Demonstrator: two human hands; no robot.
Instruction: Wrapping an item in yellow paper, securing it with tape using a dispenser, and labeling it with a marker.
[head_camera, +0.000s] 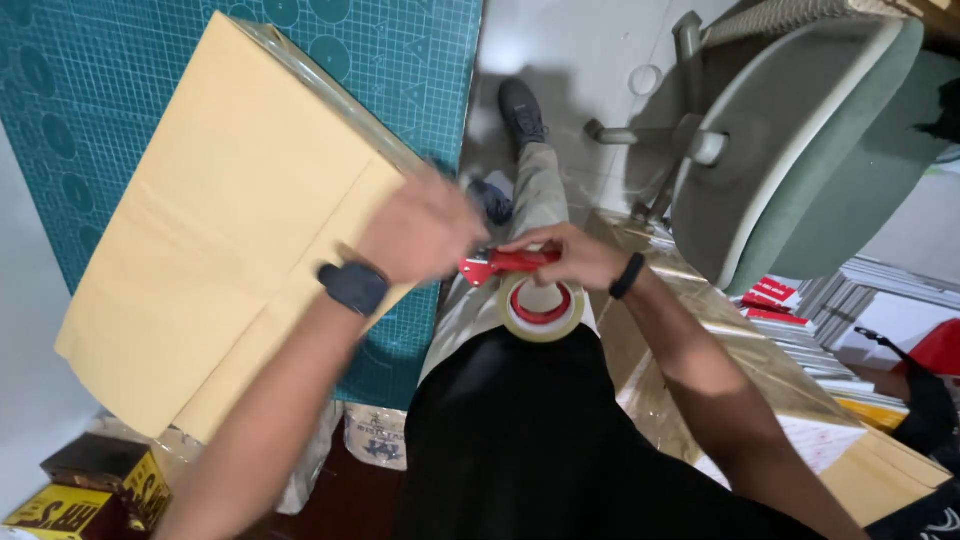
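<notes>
Two hands (420, 228) (575, 255) work a tape dispenser (535, 295) beside a cardboard box (220, 220).

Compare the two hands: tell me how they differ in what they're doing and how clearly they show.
The left hand rests on the edge of the tan cardboard box; the right hand grips a red tape dispenser holding a tape roll. The left hand is blurred, the right hand sharp. The left wrist wears a chunky dark watch, the right a thin dark band. Both are bare.
</notes>
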